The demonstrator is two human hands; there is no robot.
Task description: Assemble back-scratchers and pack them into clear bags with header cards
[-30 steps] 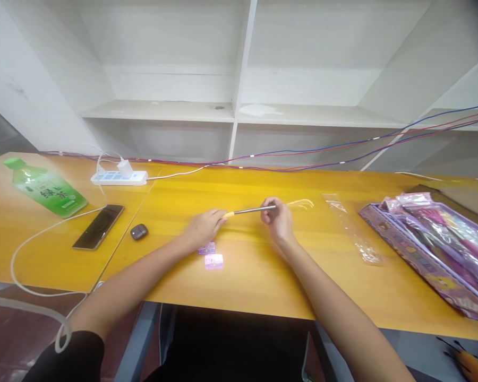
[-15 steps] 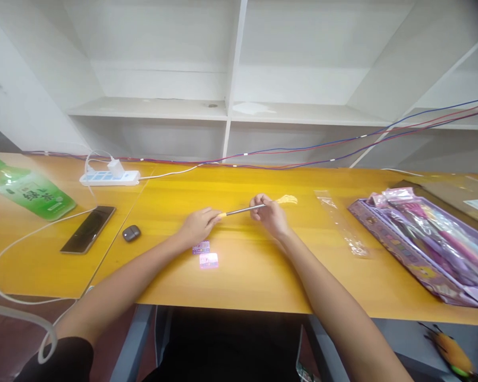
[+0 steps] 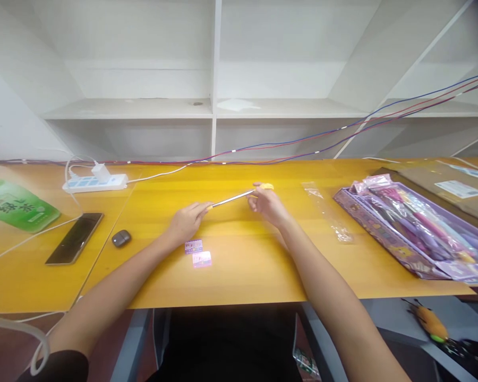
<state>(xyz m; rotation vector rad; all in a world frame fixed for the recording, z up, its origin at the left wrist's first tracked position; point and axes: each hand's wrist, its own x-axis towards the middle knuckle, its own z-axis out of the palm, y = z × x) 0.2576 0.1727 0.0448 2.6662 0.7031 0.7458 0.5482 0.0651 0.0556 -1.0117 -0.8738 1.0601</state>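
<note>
Probably light, stiff and slick, the metal rod (image 3: 233, 198) spans over the table (image 3: 239, 276) between the left hand (image 3: 186, 223), clasping its near end, and the right hand (image 3: 269, 206), seemingly pinching beside its yellow head (image 3: 267, 186), and looks best held at both ends.

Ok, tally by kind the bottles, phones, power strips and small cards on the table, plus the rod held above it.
Bottle: 1
Phone: 1
Power strip: 1
Small cards: 2
Rod: 1
Total: 6
</note>
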